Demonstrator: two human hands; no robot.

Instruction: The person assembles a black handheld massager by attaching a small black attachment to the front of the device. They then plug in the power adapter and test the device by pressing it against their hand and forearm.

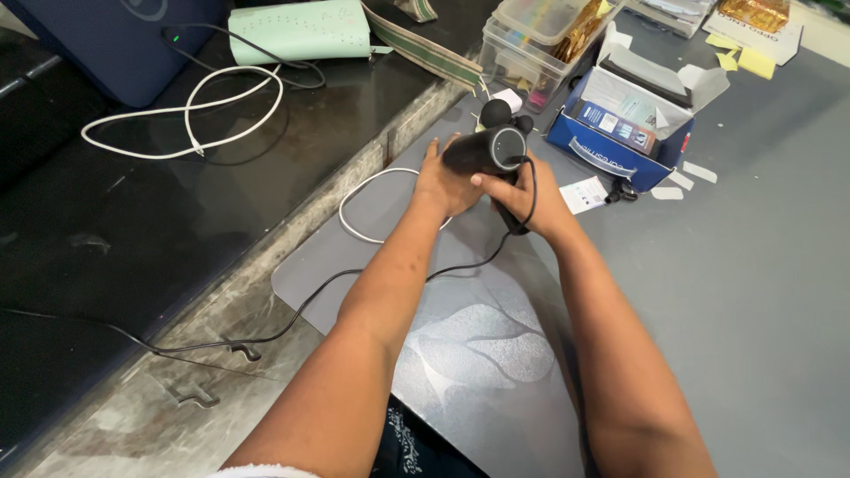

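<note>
Grip: I see both hands closed on a black handheld massager (486, 150). My left hand (443, 181) wraps the barrel from the near side; my right hand (531, 196) holds the handle that drops below it, thumb laid across the barrel's underside.
Where it is: held just above the grey mat (460, 354), near the mat's far end, beside the open blue box (620, 133).
Weight: I judge it moderately heavy for its size, dense at the barrel, since two hands are on it; a hard, stiff shell that will not give.
Surface: matte black, probably not slippery; the round end cap (507, 144) facing me looks smoother, and I would keep fingers off it.
Best hold: the handle for carrying, the barrel for steadying. The round ball head (496, 111) at the far end looks softer and is no place to grip.
Cable: a thin black cable (354, 276) loops from the end cap past my right hand and trails left over the mat onto the stone ledge (221, 310); it is limp and could snag or tug.
Nearby: a white cable (363, 199) lies coiled on the mat under my left hand, and another white cable loop (190, 111) on the dark surface beyond the ledge.
Hidden: most of the handle sits inside my right palm; my left fingertips are behind the barrel. I cannot tell where the black cable ends, as it runs off the left edge.
Hard to make out: the contents of the clear plastic tubs (531, 44) at the top.
</note>
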